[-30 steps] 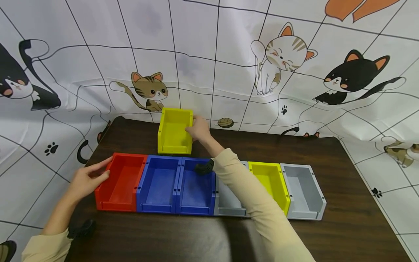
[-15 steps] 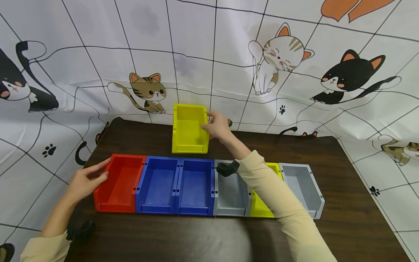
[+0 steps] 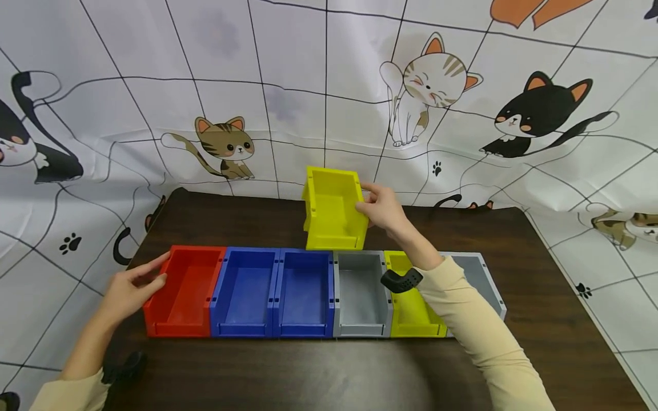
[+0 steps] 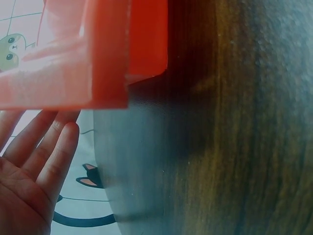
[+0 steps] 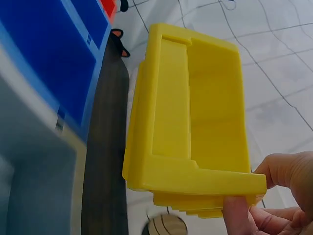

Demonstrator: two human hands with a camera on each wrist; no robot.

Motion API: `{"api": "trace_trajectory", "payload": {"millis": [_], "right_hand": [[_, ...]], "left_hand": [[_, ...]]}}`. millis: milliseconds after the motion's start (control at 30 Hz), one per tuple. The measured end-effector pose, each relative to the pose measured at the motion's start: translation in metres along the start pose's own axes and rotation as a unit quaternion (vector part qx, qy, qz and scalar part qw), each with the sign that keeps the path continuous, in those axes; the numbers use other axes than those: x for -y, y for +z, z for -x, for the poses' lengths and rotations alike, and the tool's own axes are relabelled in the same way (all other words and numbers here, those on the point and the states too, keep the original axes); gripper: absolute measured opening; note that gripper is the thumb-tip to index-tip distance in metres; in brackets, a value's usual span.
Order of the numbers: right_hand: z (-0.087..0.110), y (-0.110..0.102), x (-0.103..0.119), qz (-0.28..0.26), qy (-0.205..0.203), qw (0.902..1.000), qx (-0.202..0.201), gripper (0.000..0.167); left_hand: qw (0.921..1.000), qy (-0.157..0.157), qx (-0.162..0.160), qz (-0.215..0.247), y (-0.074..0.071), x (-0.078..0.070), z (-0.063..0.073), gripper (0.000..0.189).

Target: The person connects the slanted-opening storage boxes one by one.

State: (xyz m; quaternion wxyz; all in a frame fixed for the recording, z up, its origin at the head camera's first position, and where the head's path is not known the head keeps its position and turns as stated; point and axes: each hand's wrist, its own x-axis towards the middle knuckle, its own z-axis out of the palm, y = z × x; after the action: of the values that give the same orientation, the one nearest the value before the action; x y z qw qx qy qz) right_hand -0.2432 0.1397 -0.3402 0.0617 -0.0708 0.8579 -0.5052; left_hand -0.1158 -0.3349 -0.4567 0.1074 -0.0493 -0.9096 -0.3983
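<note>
My right hand [image 3: 384,210] pinches the right wall of a yellow storage bin [image 3: 335,208], held raised at the back of the table behind the row of bins. In the right wrist view the bin [image 5: 215,107] is tilted, with the thumb and fingers [image 5: 237,213] at its wall. At the row's left end, my left hand [image 3: 125,294] touches the left side of a red storage bin [image 3: 187,291] with extended fingers. The left wrist view shows these fingers [image 4: 58,152] close against the red wall [image 4: 110,58].
Right of the red bin stand two blue bins [image 3: 247,288] [image 3: 305,288], a grey bin [image 3: 362,291], another yellow bin [image 3: 413,311] and a second grey bin [image 3: 475,274], side by side. The dark wooden table [image 3: 283,371] meets a cat-print cloth [image 3: 293,108] behind.
My right hand has carried the raised yellow bin rightward, from behind the blue bins to roughly behind the first grey one. The left hand stays at the red bin.
</note>
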Motion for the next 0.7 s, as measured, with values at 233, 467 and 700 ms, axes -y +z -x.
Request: {"api": "trace_trajectory", "payload": {"millis": [233, 467, 700], "right_hand": [[0.025, -0.047, -0.017, 0.055, 0.0, 0.9982, -0.022, 0.052], [0.053, -0.09, -0.035, 0.102, -0.009, 0.9933, -0.054, 0.054], [0.077, -0.123, -0.053, 0.11, -0.013, 0.989, -0.098, 0.053]], "left_hand": [[1.0, -0.006, 0.0, -0.003, 0.004, 0.001, 0.0, 0.041], [0.9993, -0.01, -0.025, 0.025, 0.006, 0.003, -0.001, 0.04], [0.9999, -0.007, -0.012, 0.01, 0.006, 0.011, 0.001, 0.042]]}}
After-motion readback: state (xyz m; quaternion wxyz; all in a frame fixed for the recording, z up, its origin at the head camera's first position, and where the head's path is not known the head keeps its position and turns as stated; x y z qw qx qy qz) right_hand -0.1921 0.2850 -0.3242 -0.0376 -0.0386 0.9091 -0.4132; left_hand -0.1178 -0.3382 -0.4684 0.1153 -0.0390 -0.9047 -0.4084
